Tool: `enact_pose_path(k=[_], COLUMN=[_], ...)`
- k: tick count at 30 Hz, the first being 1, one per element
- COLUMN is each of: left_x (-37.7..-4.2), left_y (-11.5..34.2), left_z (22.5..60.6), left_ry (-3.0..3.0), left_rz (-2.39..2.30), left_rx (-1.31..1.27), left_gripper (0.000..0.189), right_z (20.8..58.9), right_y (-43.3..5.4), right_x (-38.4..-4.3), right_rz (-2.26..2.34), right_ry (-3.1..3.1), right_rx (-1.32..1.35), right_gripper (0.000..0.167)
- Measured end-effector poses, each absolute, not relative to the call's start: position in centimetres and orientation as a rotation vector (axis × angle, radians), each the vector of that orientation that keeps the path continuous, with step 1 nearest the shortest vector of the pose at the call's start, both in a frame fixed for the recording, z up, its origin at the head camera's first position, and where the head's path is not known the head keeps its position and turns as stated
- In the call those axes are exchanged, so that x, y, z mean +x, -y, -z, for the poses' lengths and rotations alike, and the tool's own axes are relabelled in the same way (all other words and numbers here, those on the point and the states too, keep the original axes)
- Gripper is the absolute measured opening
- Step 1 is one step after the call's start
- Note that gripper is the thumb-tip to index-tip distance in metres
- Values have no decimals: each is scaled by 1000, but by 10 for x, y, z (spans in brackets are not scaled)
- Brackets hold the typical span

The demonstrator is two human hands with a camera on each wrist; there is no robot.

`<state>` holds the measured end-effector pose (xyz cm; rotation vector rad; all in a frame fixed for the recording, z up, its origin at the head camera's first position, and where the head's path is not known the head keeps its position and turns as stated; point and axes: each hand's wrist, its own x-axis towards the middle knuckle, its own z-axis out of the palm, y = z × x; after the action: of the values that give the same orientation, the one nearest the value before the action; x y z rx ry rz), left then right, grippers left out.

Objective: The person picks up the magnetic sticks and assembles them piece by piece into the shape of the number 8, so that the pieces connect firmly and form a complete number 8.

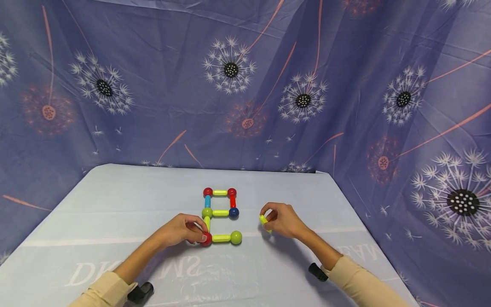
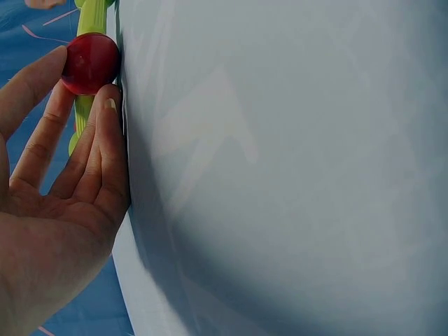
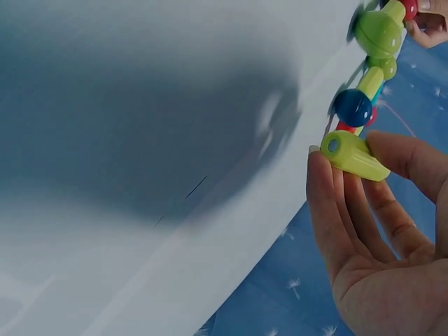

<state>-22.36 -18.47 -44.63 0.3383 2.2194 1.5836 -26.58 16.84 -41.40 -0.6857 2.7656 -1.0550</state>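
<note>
My left hand (image 1: 183,229) grips a red ball (image 2: 91,63) at the near left corner of a ball-and-rod magnetic figure on the table. From that ball, one yellow-green rod (image 1: 221,238) runs right to a green ball (image 1: 236,237). Another leads away to a second green ball (image 1: 207,212). Beyond lies a square with a dark blue ball (image 1: 234,212), two red balls at the back, and blue, red and yellow-green sides. To the right of the figure, my right hand (image 1: 284,220) pinches a loose yellow-green rod (image 3: 353,155) between thumb and fingers, its round end facing the right wrist camera.
A pale cloth with faint lettering covers the table (image 1: 145,192). Behind it and along the right side hangs a purple-blue curtain (image 1: 172,85) with dandelion prints. Black wrist devices (image 1: 140,293) sit below both forearms.
</note>
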Motion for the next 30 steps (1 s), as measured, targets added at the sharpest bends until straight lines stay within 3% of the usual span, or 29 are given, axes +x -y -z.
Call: enact_pose_path(k=[30], left_x=[-224], left_y=[186], left_z=[448], left_ry=[-2232], left_rz=[-1590], left_rx=[364], left_gripper=[25], right_z=[415], right_y=[-102], right_x=[-255], right_rz=[1379], right_ry=[-2739], right_rx=[-606], right_gripper=[27])
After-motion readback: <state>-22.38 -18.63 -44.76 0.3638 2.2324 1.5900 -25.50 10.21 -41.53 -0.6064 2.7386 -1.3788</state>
